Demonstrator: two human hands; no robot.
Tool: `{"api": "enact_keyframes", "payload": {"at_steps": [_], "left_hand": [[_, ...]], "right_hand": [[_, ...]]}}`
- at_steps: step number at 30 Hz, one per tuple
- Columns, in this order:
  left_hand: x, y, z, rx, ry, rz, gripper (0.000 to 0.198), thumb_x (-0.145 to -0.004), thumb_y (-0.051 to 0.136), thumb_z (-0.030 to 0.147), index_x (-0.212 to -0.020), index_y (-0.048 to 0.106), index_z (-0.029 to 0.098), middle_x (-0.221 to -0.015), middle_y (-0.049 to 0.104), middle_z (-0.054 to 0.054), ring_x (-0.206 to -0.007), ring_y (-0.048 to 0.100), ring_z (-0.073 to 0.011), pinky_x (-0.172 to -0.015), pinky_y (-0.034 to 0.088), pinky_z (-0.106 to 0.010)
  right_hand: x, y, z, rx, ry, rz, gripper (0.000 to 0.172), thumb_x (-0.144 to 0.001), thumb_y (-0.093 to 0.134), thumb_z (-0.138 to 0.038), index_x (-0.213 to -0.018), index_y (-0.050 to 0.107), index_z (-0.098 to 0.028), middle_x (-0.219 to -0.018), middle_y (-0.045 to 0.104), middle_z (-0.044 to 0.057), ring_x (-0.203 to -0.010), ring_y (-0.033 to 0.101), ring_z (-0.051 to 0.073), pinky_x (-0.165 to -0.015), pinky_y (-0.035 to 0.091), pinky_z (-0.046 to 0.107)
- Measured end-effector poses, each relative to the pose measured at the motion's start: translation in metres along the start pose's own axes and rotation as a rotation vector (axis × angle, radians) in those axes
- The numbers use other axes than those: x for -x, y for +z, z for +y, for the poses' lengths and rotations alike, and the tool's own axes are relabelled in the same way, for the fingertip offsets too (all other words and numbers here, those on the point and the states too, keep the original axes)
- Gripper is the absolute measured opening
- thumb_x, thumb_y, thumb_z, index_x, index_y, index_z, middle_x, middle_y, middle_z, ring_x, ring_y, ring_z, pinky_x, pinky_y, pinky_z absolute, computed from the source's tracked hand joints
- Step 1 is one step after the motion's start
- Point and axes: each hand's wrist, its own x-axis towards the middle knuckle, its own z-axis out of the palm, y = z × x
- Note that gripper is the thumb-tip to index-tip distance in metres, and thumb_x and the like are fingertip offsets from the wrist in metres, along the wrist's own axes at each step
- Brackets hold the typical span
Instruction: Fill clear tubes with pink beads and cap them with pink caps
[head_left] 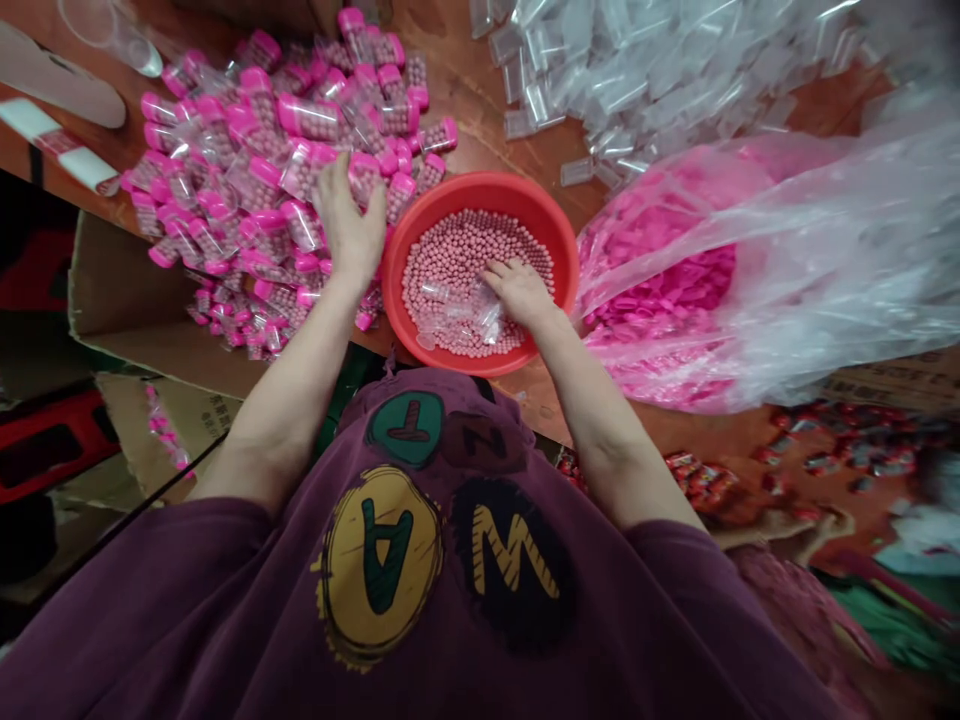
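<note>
My left hand (350, 218) is over the near-right side of a heap of small clear bottles with pink caps (259, 185), filled with pink beads. Its thumb and fingers are apart beside a capped bottle (365, 172), with no firm grip visible. My right hand (519, 290) reaches into a red basin (556, 215) of pink beads (465, 240). Its fingers are stretched out over the beads, and the fingertips are partly hidden. Several clear empty containers (457, 312) lie on the beads just left of that hand.
A clear plastic bag of pink caps (667, 290) lies right of the basin. Behind it is a heap of clear tubes (600, 70). A cardboard box (112, 300) stands below the table edge at left. Another person's hand (821, 535) and small red-and-black items (862, 440) are at right.
</note>
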Motion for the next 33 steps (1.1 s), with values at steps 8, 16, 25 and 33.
{"api": "enact_keyframes", "payload": {"at_steps": [8,16,25,33], "left_hand": [[0.094,0.084,0.012,0.14,-0.244,-0.545,0.036,-0.078,0.084,0.014,-0.114,0.078,0.017,-0.12,0.081,-0.011,-0.117,0.073,-0.0289,-0.111,0.056,-0.043],[0.088,0.035,-0.004,0.015,-0.386,-0.377,0.029,-0.076,0.078,0.011,-0.105,0.079,0.016,-0.076,0.07,0.002,-0.07,0.061,-0.0158,-0.075,0.05,-0.027],[0.126,0.037,0.011,-0.339,-0.182,-0.611,0.045,-0.086,0.064,0.003,-0.125,0.081,0.018,-0.117,0.083,-0.014,-0.114,0.076,-0.0313,-0.114,0.058,-0.045],[0.13,0.033,0.008,-0.258,-0.197,-0.593,0.045,-0.092,0.069,0.007,-0.135,0.078,0.014,-0.14,0.078,-0.02,-0.134,0.072,-0.0356,-0.125,0.051,-0.052]], "right_hand": [[0.023,0.002,-0.024,-0.101,-0.01,0.114,0.048,-0.099,0.067,-0.015,-0.146,0.065,-0.008,-0.14,0.068,0.025,-0.129,0.066,0.038,-0.116,0.057,0.056],[0.026,-0.002,-0.008,-0.084,0.159,0.146,0.029,-0.101,0.058,-0.015,-0.124,0.073,-0.007,-0.133,0.069,0.028,-0.127,0.067,0.042,-0.116,0.058,0.063],[-0.072,0.034,-0.019,-0.11,0.227,0.307,0.041,-0.096,0.044,-0.007,-0.116,0.08,-0.003,-0.119,0.071,0.034,-0.126,0.066,0.049,-0.108,0.056,0.075],[-0.065,0.046,-0.03,-0.354,0.049,0.165,0.036,-0.094,0.063,-0.022,-0.125,0.077,-0.013,-0.127,0.074,0.019,-0.117,0.066,0.031,-0.111,0.06,0.049]]}}
